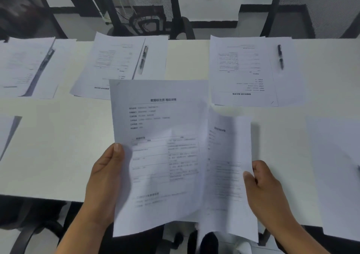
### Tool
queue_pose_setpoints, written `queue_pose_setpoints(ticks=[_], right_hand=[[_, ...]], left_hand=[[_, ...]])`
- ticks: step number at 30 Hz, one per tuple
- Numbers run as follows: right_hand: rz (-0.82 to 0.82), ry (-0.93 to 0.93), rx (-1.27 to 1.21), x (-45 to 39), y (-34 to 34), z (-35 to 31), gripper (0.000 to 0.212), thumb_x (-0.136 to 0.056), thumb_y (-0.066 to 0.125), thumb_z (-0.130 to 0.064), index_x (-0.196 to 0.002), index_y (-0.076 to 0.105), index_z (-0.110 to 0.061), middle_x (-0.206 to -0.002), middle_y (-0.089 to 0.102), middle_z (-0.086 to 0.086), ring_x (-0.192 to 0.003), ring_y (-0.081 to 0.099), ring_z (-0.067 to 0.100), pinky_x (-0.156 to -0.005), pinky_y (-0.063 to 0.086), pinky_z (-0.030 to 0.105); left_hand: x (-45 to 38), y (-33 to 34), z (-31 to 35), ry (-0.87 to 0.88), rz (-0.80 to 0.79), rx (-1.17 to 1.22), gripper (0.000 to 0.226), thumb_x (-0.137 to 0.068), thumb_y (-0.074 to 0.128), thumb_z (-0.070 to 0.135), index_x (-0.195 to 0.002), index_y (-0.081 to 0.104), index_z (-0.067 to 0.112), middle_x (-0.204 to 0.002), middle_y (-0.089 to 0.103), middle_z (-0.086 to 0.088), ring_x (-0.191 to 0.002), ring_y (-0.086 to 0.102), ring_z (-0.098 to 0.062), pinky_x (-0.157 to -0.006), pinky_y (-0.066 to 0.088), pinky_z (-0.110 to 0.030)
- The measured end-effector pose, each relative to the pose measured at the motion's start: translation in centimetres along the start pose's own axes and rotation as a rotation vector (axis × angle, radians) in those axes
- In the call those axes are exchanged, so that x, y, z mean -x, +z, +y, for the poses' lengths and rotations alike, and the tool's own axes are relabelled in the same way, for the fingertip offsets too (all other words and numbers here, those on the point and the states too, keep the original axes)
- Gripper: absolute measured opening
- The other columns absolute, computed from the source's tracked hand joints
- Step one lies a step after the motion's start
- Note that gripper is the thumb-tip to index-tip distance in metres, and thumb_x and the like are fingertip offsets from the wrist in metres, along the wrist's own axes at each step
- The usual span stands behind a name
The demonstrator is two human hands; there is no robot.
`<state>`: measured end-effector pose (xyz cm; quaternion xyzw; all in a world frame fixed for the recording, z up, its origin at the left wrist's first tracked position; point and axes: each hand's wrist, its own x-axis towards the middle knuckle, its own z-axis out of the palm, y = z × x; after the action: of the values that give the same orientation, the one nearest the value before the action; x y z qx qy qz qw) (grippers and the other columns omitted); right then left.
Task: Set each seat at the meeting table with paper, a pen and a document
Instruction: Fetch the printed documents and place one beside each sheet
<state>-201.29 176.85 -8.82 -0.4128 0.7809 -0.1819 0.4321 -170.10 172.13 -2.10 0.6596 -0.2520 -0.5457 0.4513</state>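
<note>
My left hand [106, 172] grips the left edge of a printed document [157, 156] held above the near edge of the white table [58, 146]. My right hand [262, 183] pinches the right edge of a second printed sheet [226, 175] that peels off to the right of the first. Across the table lie three sets of papers, each with a pen: the left set [25, 66] with its pen [45, 58], the middle set [118, 62] with its pen [143, 58], the right set [243, 70] with its pen [280, 56].
A blank sheet [339, 166] lies at the near right, another paper [6, 133] at the near left edge. Black mesh chairs [144, 6] stand behind the far side. A chair base and dark shoes [210, 242] show below the table's near edge.
</note>
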Motion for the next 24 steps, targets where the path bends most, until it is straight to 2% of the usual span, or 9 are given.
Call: queue_pose_setpoints(ticks=[3, 5, 9, 11, 13, 15, 18, 21, 24], right_hand=[[0.025, -0.013, 0.033, -0.3, 0.0, -0.3, 0.014, -0.112, 0.046, -0.024, -0.098, 0.050, -0.026, -0.071, 0.066, 0.000, -0.058, 0.060, 0.022, -0.053, 0.043, 0.035], [0.040, -0.024, 0.035, -0.5, 0.0, -0.6, 0.015, -0.112, 0.046, -0.023, -0.098, 0.050, -0.027, -0.076, 0.068, -0.003, -0.062, 0.063, 0.021, -0.053, 0.045, 0.035], [0.044, -0.032, 0.045, -1.2, 0.2, -1.0, 0.014, -0.112, 0.046, -0.026, -0.098, 0.050, -0.026, -0.079, 0.071, -0.005, -0.065, 0.068, 0.017, -0.054, 0.051, 0.039], [0.050, -0.030, 0.049, -1.6, 0.2, -1.1, 0.014, -0.111, 0.046, -0.026, -0.098, 0.051, -0.026, -0.081, 0.071, -0.007, -0.067, 0.070, 0.016, -0.055, 0.054, 0.040], [0.053, -0.043, 0.063, -1.9, 0.2, -1.2, 0.013, -0.111, 0.047, -0.025, -0.099, 0.051, -0.026, -0.085, 0.071, -0.009, -0.069, 0.070, 0.013, -0.055, 0.054, 0.036], [0.056, -0.061, 0.086, -2.2, 0.1, -1.1, 0.015, -0.111, 0.046, -0.023, -0.097, 0.049, -0.028, -0.083, 0.069, -0.009, -0.069, 0.068, 0.015, -0.055, 0.052, 0.037], [0.058, -0.075, 0.121, -2.5, 0.1, -0.7, 0.022, -0.110, 0.047, -0.020, -0.090, 0.044, -0.028, -0.073, 0.062, -0.006, -0.062, 0.059, 0.017, -0.054, 0.046, 0.038], [0.079, -0.078, 0.144, -2.6, 0.1, -0.2, 0.026, -0.110, 0.050, -0.022, -0.087, 0.040, -0.028, -0.068, 0.053, -0.004, -0.058, 0.051, 0.017, -0.053, 0.040, 0.037], [0.085, -0.105, 0.146, -2.7, 0.1, 0.1, 0.017, -0.110, 0.051, -0.027, -0.093, 0.047, -0.031, -0.082, 0.061, -0.008, -0.072, 0.062, 0.013, -0.059, 0.050, 0.039]], left_hand=[[-0.6, -0.9, 0.6, 0.032, 0.037, -0.005, 0.033, -0.113, 0.051, 0.033, -0.119, 0.079, 0.015, -0.119, 0.083, 0.000, -0.110, 0.079, -0.016, -0.082, 0.063, -0.020], [-0.8, -1.3, 1.0, 0.049, 0.049, -0.007, 0.033, -0.113, 0.052, 0.034, -0.118, 0.079, 0.016, -0.120, 0.083, 0.000, -0.111, 0.079, -0.016, -0.084, 0.064, -0.021], [-1.3, -2.0, 0.8, 0.049, 0.077, -0.029, 0.032, -0.112, 0.054, 0.035, -0.119, 0.078, 0.016, -0.128, 0.080, -0.004, -0.124, 0.074, -0.025, -0.106, 0.061, -0.041], [-1.3, -2.0, 0.6, 0.039, 0.078, -0.037, 0.031, -0.112, 0.056, 0.038, -0.116, 0.079, 0.018, -0.129, 0.080, -0.004, -0.126, 0.073, -0.025, -0.114, 0.052, -0.047], [-1.0, -1.8, 0.9, 0.030, 0.101, -0.071, 0.032, -0.111, 0.057, 0.040, -0.119, 0.078, 0.017, -0.124, 0.081, 0.001, -0.120, 0.076, -0.020, -0.109, 0.054, -0.044], [-0.7, -1.5, 1.5, 0.031, 0.098, -0.105, 0.033, -0.111, 0.056, 0.039, -0.121, 0.078, 0.016, -0.113, 0.084, 0.008, -0.104, 0.080, -0.009, -0.087, 0.062, -0.027], [-0.4, -1.2, 2.3, 0.055, 0.071, -0.109, 0.030, -0.113, 0.053, 0.034, -0.110, 0.078, 0.019, -0.098, 0.084, 0.014, -0.079, 0.079, 0.003, -0.061, 0.059, -0.010], [-0.9, -1.1, 2.7, 0.085, 0.052, -0.012, 0.033, -0.114, 0.050, 0.030, -0.108, 0.081, 0.019, -0.111, 0.085, 0.004, -0.096, 0.082, -0.011, -0.074, 0.065, -0.021], [-1.2, -1.1, 2.8, 0.090, 0.028, 0.077, 0.035, -0.114, 0.049, 0.027, -0.105, 0.082, 0.018, -0.116, 0.083, -0.001, -0.103, 0.081, -0.016, -0.079, 0.066, -0.027]])
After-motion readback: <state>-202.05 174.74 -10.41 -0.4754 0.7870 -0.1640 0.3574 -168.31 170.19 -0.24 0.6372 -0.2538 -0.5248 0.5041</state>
